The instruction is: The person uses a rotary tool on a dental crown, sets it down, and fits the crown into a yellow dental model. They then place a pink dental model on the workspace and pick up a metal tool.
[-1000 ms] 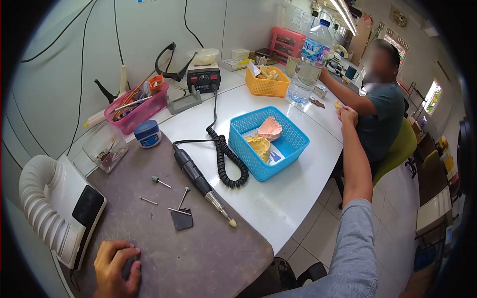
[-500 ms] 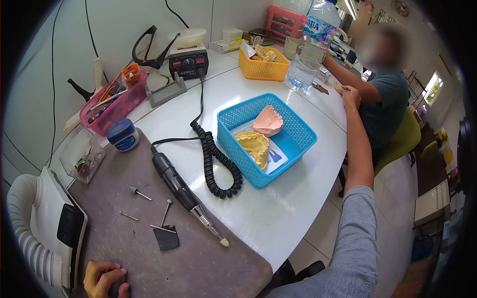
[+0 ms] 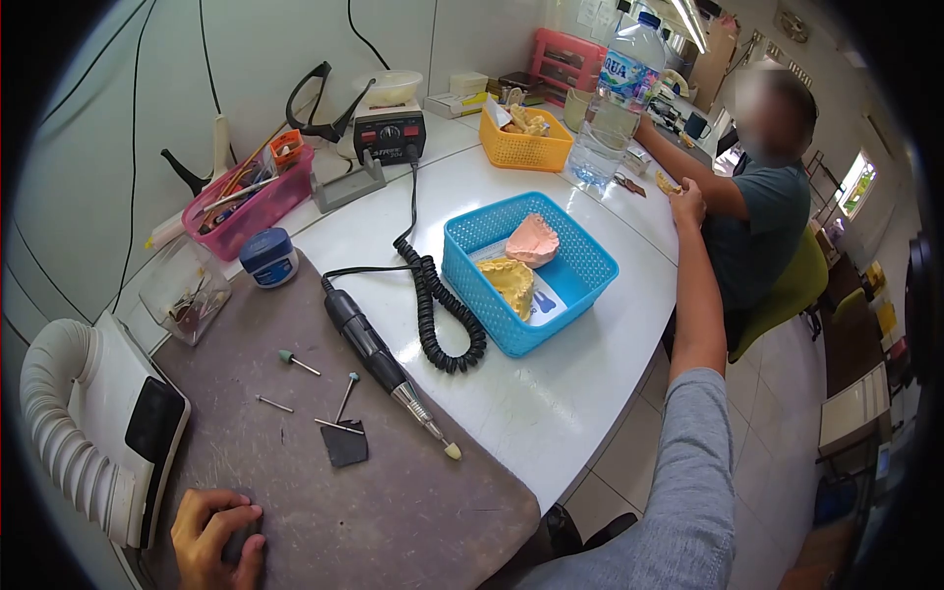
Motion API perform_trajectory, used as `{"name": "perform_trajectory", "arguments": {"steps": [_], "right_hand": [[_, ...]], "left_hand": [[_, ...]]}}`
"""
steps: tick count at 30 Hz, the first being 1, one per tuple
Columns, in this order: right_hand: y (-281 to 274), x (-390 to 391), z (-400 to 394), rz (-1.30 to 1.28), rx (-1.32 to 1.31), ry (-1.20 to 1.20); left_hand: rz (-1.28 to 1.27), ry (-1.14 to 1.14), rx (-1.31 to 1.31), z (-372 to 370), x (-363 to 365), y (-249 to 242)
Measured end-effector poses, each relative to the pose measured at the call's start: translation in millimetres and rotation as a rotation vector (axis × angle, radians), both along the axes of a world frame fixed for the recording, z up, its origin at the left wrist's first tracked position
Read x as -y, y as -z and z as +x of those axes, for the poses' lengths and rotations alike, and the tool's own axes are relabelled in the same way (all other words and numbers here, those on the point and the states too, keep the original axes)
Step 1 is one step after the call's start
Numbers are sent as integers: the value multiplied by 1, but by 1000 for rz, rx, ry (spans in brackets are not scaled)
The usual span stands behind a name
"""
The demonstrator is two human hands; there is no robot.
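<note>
My left hand [image 3: 216,539] rests at the lower left of the brown mat, its fingers bent and the thumb apart, with a dark patch or shadow beneath. My right hand [image 3: 688,205] is stretched far forward over the white table and pinches a small yellowish piece [image 3: 668,184], close to a seated person. Between my arms, a blue basket [image 3: 580,305] contains a pink dental cast [image 3: 532,241], a yellow dental cast [image 3: 509,283] and a printed paper. A black rotary handpiece [image 3: 364,339] with a pale tip lies across the mat's edge.
Several burrs [image 3: 305,365] and a dark square [image 3: 345,444] lie on the mat [image 3: 393,521]. Around it are a blue jar [image 3: 268,258], pink tray [image 3: 265,211], control box [image 3: 389,133] and white hose unit [image 3: 147,433]. Farther back stand an orange basket [image 3: 526,152] and water bottle [image 3: 608,108].
The camera view has shifted slightly, so the table items appear displaced. My right hand still pinches the yellowish piece, and my left hand stays on the mat.
</note>
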State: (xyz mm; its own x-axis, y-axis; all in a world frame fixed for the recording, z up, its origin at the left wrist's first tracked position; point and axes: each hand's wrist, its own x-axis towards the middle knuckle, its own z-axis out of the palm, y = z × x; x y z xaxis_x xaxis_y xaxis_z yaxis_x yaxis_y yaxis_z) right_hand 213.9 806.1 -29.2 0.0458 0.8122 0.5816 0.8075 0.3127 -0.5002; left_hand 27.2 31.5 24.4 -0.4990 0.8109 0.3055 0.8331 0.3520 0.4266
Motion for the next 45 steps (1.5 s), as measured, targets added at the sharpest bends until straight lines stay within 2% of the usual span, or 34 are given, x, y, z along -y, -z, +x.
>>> {"name": "perform_trajectory", "arguments": {"steps": [2,4,7,11,13,16,27,36,45], "right_hand": [[0,4,-1,47,7,-4],[-4,8,-5,40,47,166],[-12,30,-12,-96,184,189],[-19,58,-17,-154,243,212],[-19,59,-13,-176,384,213],[-26,69,-11,-236,436,176],[-26,86,-8,-205,457,103],[-23,114,1,-203,494,106],[-23,115,4,-189,443,70]], "left_hand": [[6,9,-10,-1,0,1],[6,6,-28,0,-1,2],[-7,-6,-66,3,-3,2],[-2,-19,-69,5,-4,1],[1,-10,-78,5,-4,0],[5,11,-96,4,-3,0],[8,86,-166,10,-11,2],[35,217,-115,-3,-3,-2],[31,224,-80,-5,-1,-2]]}}
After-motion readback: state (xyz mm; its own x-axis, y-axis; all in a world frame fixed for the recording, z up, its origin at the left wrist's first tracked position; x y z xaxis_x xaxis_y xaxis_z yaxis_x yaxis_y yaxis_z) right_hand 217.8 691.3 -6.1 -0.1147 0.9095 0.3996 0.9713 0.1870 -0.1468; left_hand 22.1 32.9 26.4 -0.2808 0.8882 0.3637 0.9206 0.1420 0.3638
